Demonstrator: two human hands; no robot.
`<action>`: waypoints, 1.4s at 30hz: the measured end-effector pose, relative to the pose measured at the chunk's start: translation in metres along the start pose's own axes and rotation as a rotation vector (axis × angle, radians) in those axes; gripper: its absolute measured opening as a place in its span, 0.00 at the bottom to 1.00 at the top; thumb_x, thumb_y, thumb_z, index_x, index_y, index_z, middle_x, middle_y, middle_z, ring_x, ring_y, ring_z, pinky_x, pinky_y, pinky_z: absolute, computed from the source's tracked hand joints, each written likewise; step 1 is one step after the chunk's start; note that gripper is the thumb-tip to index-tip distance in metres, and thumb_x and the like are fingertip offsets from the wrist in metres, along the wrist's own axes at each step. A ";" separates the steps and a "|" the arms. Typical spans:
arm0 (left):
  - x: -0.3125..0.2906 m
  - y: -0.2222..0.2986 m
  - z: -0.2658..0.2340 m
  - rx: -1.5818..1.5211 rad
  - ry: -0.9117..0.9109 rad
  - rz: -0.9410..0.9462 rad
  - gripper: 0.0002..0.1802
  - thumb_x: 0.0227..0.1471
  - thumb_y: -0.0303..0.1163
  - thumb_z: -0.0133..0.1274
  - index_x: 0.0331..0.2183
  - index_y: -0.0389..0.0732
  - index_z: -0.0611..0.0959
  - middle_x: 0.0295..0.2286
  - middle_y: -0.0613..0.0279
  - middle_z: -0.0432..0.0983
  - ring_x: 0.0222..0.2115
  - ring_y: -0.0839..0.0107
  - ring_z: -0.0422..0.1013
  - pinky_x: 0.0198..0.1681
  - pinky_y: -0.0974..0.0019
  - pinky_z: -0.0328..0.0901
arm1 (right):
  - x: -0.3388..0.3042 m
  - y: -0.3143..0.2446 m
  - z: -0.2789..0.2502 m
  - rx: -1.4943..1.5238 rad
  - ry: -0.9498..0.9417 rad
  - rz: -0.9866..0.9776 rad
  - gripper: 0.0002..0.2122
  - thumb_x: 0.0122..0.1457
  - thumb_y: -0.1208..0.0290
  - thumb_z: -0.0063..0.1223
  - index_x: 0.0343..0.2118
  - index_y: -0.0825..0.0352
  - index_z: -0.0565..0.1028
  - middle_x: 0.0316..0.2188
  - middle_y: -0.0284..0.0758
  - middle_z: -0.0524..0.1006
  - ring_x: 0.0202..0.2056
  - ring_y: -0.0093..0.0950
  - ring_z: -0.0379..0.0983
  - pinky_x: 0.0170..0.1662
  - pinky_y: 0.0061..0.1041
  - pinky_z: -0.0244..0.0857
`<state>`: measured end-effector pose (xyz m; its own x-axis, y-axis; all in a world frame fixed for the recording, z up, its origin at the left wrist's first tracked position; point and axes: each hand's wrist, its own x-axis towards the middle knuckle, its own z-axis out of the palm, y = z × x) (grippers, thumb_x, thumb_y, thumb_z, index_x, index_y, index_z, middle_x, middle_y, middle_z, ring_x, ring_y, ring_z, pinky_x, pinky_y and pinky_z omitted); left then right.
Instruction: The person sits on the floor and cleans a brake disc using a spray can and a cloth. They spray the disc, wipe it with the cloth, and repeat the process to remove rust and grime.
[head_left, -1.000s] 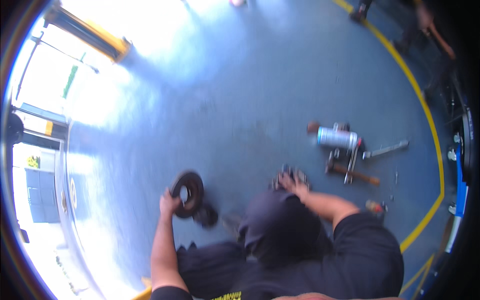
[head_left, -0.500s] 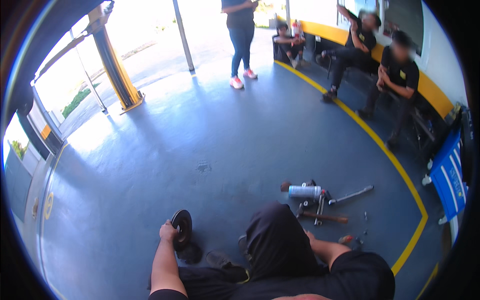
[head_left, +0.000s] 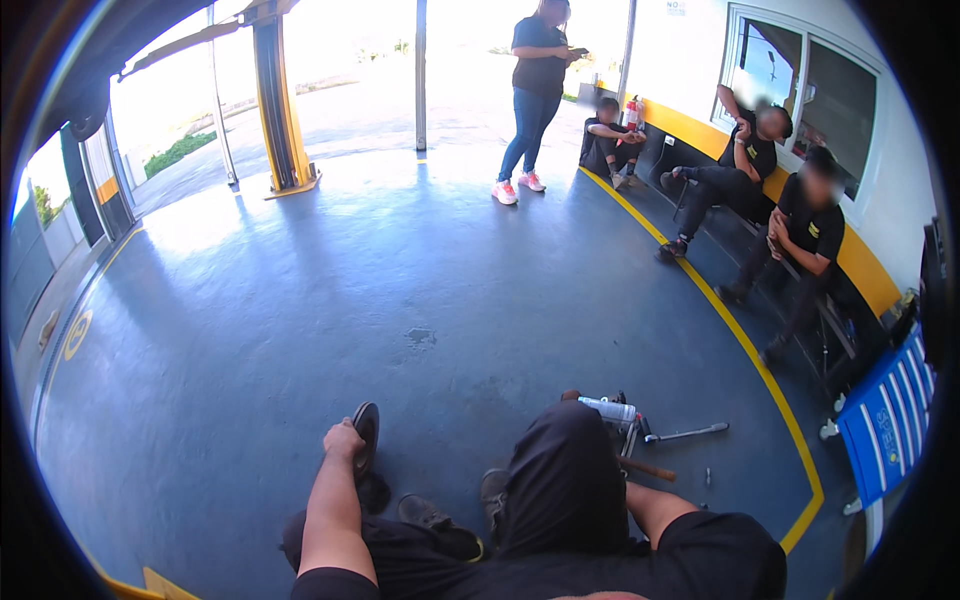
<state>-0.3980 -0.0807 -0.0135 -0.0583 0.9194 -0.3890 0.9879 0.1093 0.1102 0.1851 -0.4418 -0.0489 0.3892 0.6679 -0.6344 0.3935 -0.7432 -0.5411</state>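
Gripping a dark round metal disc (head_left: 369, 436) with our left hand (head_left: 343, 438), lower left, we cannot tell what our right hand, hidden behind the black-trousered knee (head_left: 565, 475), holds.

Right hand hidden behind raised knee (head_left: 564, 455)

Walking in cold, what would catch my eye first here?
Probably the dark, round disc gripped by the person's left hand, low and left of centre. Next, perhaps, the bright blue wheeled panel at the right, and the tall yellow-and-black post at upper left.
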 end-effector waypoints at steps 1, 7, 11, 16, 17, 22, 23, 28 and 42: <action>0.000 0.002 -0.002 0.006 0.000 0.009 0.34 0.56 0.42 0.65 0.62 0.43 0.77 0.56 0.50 0.82 0.59 0.51 0.78 0.62 0.50 0.74 | -0.002 0.002 0.003 0.008 -0.005 0.003 0.31 0.67 0.53 0.61 0.68 0.64 0.71 0.63 0.47 0.75 0.60 0.38 0.74 0.63 0.41 0.69; 0.006 0.027 -0.006 0.047 -0.105 0.097 0.33 0.60 0.41 0.61 0.63 0.42 0.76 0.56 0.48 0.82 0.59 0.51 0.78 0.62 0.49 0.73 | -0.003 0.006 0.004 0.030 -0.051 0.014 0.29 0.66 0.55 0.64 0.65 0.66 0.75 0.58 0.45 0.80 0.56 0.34 0.77 0.60 0.39 0.72; 0.035 0.013 -0.011 0.217 -0.257 0.215 0.39 0.57 0.43 0.65 0.65 0.38 0.73 0.58 0.44 0.80 0.59 0.48 0.78 0.61 0.49 0.74 | 0.031 -0.017 -0.002 0.018 -0.082 -0.085 0.27 0.65 0.56 0.66 0.63 0.67 0.77 0.55 0.44 0.83 0.54 0.31 0.79 0.58 0.37 0.73; 0.060 -0.037 -0.049 0.316 -0.464 0.250 0.46 0.51 0.42 0.70 0.66 0.38 0.71 0.56 0.42 0.81 0.57 0.47 0.79 0.60 0.51 0.76 | 0.055 -0.127 -0.065 -0.046 0.017 -0.279 0.26 0.64 0.62 0.68 0.62 0.67 0.78 0.54 0.43 0.85 0.54 0.30 0.82 0.58 0.35 0.75; 0.077 -0.006 -0.053 0.300 -0.472 0.344 0.46 0.51 0.42 0.70 0.67 0.39 0.70 0.56 0.42 0.81 0.57 0.48 0.79 0.60 0.51 0.75 | 0.091 -0.100 -0.115 -0.069 0.191 -0.214 0.26 0.65 0.59 0.68 0.62 0.68 0.78 0.56 0.45 0.84 0.56 0.36 0.82 0.61 0.37 0.74; 0.108 -0.029 -0.075 0.177 -0.550 0.230 0.34 0.53 0.38 0.68 0.61 0.46 0.79 0.51 0.47 0.84 0.47 0.52 0.84 0.44 0.51 0.83 | 0.108 -0.278 -0.122 -0.285 0.202 -0.463 0.29 0.67 0.52 0.63 0.65 0.66 0.76 0.62 0.47 0.80 0.62 0.44 0.78 0.65 0.40 0.71; 0.110 -0.038 -0.073 0.206 -0.517 0.259 0.33 0.53 0.37 0.68 0.60 0.46 0.80 0.50 0.48 0.85 0.46 0.53 0.85 0.42 0.51 0.83 | 0.095 -0.329 -0.114 -0.396 0.189 -0.543 0.27 0.68 0.55 0.63 0.64 0.65 0.77 0.61 0.47 0.81 0.62 0.43 0.78 0.65 0.39 0.71; 0.101 -0.041 -0.067 0.012 -0.651 0.240 0.37 0.49 0.42 0.72 0.59 0.47 0.82 0.52 0.50 0.85 0.51 0.53 0.82 0.49 0.50 0.80 | 0.059 -0.459 -0.078 -0.611 -0.045 -0.962 0.27 0.70 0.57 0.60 0.67 0.64 0.73 0.65 0.45 0.77 0.61 0.42 0.78 0.65 0.40 0.71; 0.107 -0.038 -0.034 -0.145 -0.375 0.195 0.53 0.49 0.54 0.73 0.62 0.26 0.71 0.55 0.33 0.80 0.58 0.47 0.78 0.63 0.53 0.72 | 0.099 -0.432 -0.037 -0.969 -0.272 -0.507 0.29 0.70 0.52 0.60 0.69 0.61 0.72 0.63 0.42 0.79 0.63 0.42 0.76 0.65 0.45 0.71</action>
<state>-0.4463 0.0260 -0.0284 0.2094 0.7303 -0.6502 0.9433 0.0242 0.3310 0.0845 -0.0526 0.1424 -0.1470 0.7654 -0.6266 0.9815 0.0345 -0.1882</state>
